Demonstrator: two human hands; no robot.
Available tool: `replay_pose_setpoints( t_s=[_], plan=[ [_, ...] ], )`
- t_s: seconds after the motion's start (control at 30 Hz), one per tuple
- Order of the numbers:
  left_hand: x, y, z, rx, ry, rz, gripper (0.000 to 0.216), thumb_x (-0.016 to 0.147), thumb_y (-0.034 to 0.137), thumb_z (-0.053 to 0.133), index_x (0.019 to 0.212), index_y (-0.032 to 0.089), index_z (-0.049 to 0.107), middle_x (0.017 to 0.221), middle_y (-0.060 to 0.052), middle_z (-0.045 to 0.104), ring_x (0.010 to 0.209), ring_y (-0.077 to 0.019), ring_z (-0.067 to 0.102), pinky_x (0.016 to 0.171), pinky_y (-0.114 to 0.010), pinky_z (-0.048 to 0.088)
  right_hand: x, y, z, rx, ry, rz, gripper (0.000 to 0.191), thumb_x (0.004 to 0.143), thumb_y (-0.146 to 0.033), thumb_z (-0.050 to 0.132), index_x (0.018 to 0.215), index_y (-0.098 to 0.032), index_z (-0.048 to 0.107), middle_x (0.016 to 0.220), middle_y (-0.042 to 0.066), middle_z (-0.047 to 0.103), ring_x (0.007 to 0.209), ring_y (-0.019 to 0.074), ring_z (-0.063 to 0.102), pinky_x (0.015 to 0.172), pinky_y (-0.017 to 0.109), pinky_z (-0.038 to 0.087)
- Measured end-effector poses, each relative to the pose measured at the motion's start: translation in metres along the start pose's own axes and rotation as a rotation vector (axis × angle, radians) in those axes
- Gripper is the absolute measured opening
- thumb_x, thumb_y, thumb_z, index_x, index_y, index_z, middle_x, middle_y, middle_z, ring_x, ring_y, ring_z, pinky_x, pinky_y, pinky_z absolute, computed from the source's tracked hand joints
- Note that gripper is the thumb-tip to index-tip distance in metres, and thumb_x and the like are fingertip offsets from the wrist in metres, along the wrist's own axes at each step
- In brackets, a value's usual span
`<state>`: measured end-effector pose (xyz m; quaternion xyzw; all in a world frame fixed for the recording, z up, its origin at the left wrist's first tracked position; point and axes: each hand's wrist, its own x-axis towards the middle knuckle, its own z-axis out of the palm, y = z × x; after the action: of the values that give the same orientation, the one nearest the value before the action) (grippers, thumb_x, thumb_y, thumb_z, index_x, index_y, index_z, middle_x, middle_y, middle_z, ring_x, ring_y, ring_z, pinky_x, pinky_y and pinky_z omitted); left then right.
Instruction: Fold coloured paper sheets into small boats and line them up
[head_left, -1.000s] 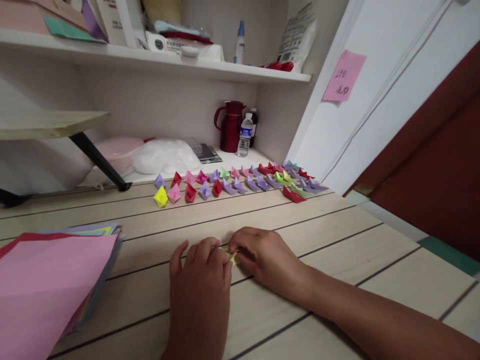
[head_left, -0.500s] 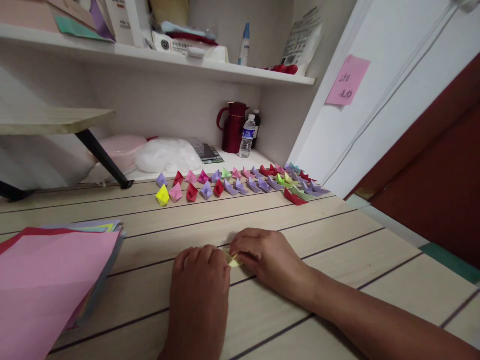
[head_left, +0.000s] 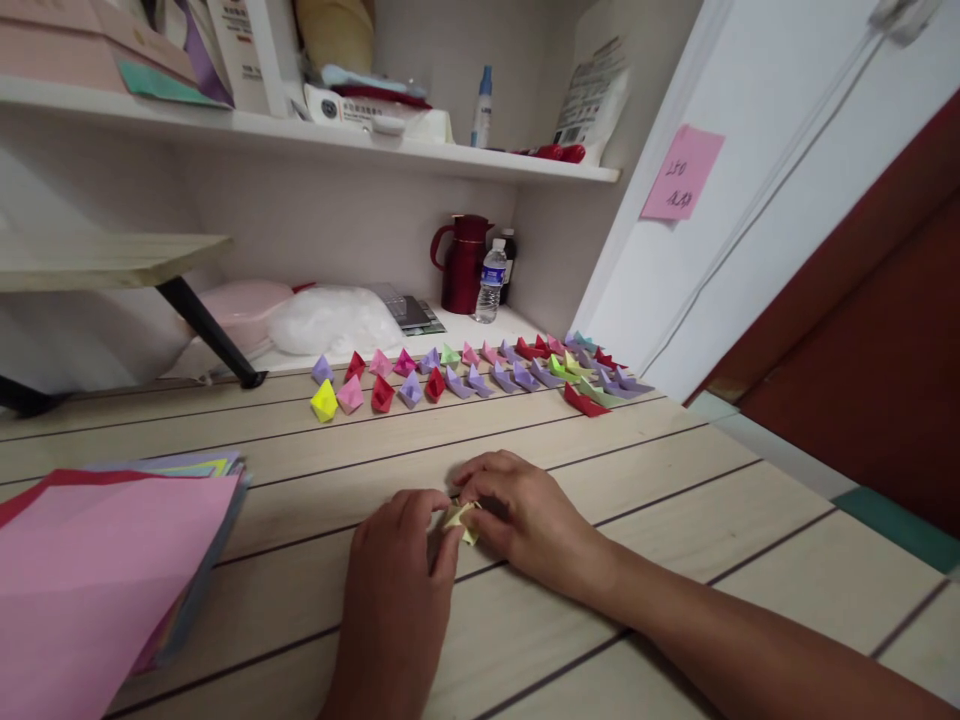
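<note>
A pale wooden bench [head_left: 675, 500] carries a stack of coloured paper sheets [head_left: 97, 570] at its left and rows of folded paper boats [head_left: 480, 375] at the back. Near the front, the left hand [head_left: 397, 600] and right hand [head_left: 525, 515] pinch a small yellow folded paper [head_left: 460, 518] between their fingertips.

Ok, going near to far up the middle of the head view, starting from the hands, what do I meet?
left hand and right hand on the small yellow folded paper → rows of folded paper boats → red jug with the water bottle beside it → upper shelf.
</note>
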<state>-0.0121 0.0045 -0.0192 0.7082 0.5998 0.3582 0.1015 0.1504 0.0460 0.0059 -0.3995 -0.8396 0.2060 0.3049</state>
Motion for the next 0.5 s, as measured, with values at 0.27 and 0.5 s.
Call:
replay_pose_setpoints(
  t_s=[0.27, 0.5],
  plan=[
    [-0.0013, -0.0007, 0.0011, -0.004, 0.021, 0.034, 0.014, 0.081, 0.013, 0.059, 0.087, 0.025, 0.063, 0.084, 0.000, 0.069, 0.082, -0.0218, 0.065, 0.079, -0.039, 0.048, 0.0018, -0.0002, 0.0026, -0.044, 0.019, -0.001, 0.016, 0.075, -0.005, 0.069, 0.079, -0.020, 0.068, 0.080, 0.001, 0.072, 0.079, 0.0180, 0.063, 0.075, 0.029, 0.046],
    [0.0003, 0.0003, -0.0020, -0.014, -0.032, 0.006, 0.015, 0.083, 0.015, 0.056, 0.089, 0.025, 0.065, 0.087, -0.001, 0.070, 0.084, -0.0208, 0.064, 0.080, -0.038, 0.047, 0.0016, 0.0005, 0.0018, -0.078, 0.019, 0.023, 0.014, 0.075, -0.007, 0.069, 0.077, -0.021, 0.068, 0.074, 0.001, 0.069, 0.074, 0.0171, 0.061, 0.070, 0.026, 0.044]
  ],
)
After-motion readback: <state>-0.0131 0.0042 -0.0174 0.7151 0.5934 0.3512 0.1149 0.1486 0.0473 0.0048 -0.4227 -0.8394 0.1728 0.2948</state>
